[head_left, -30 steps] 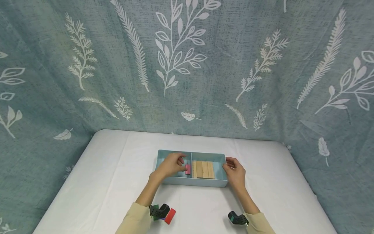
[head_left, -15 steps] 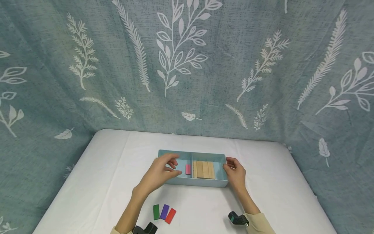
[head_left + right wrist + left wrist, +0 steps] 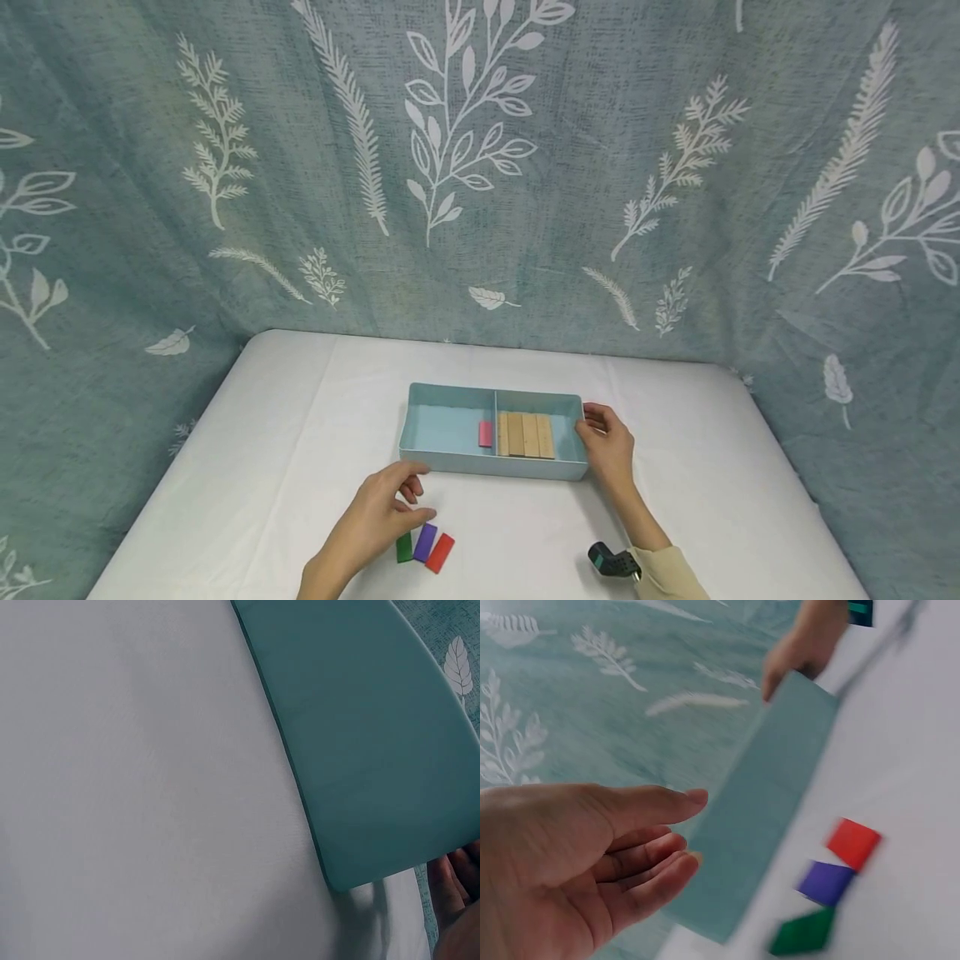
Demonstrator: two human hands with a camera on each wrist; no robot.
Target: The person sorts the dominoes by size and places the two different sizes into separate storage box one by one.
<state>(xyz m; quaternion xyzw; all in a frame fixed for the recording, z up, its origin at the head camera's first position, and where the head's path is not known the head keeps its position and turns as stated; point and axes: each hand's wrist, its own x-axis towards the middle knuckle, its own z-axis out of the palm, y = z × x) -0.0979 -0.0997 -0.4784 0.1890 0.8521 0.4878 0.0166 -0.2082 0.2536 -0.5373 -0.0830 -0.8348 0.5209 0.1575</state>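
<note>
A light blue two-compartment box (image 3: 487, 465) sits on the white table. My right hand (image 3: 609, 448) grips its right end wall, thumb at the rim; in the right wrist view only a few fingers (image 3: 450, 892) show beside the wall. In front of the box, my left hand (image 3: 381, 510) hovers with nothing in it, thumb and fingers apart and loosely bent. Close to its thumb lie a green block (image 3: 404, 548), a purple block (image 3: 425, 542) and a red block (image 3: 440, 553), side by side. One pink block (image 3: 486, 434) lies in the left compartment against the divider.
Several plain wooden blocks (image 3: 527, 436) lie in a row in the right compartment. A teal leaf-patterned curtain (image 3: 480, 167) hangs behind and beside the table (image 3: 337, 400). A black wrist camera (image 3: 611, 560) is strapped at the right sleeve.
My left hand let go of the pink block in the left compartment, drew out of the box and came down toward the coloured blocks. My right hand stayed on the box.
</note>
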